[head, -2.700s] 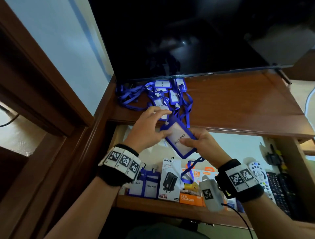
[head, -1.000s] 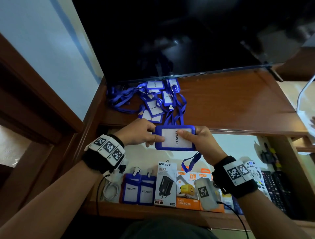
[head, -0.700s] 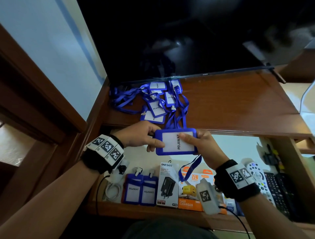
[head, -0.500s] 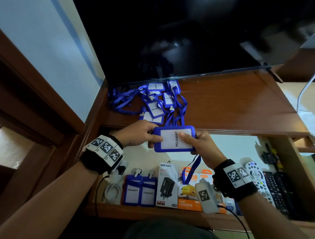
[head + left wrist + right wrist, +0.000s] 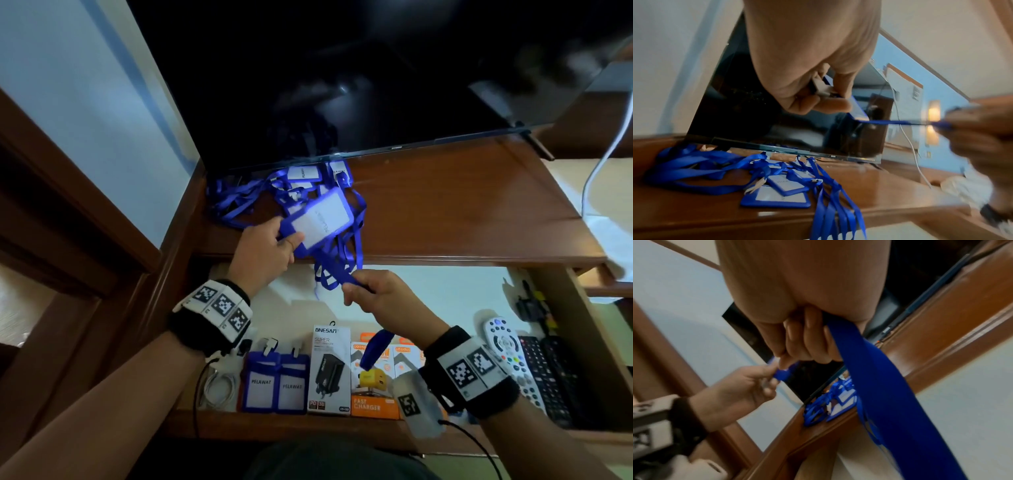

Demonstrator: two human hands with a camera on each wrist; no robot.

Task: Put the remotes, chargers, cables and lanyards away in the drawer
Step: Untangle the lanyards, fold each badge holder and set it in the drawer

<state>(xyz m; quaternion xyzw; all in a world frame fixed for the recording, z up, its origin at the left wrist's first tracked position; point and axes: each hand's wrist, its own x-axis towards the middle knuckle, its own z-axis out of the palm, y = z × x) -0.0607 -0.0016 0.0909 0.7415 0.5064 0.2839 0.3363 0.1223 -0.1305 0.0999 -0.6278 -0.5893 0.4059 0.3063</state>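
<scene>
While the left hand (image 5: 263,255) pinches one corner of a blue badge holder (image 5: 317,218), grip clamped on it with thumb on top, the right hand (image 5: 383,298) has its grip closed round the badge's blue strap (image 5: 337,274), which runs between the two hands above the front edge of the bench (image 5: 445,212). More lanyards (image 5: 274,192) lie tangled on the bench under the TV (image 5: 342,75). Below, the open drawer (image 5: 308,423) holds two badges (image 5: 274,385), charger boxes (image 5: 329,370), a white cable (image 5: 219,387) and remotes (image 5: 510,356)
</scene>
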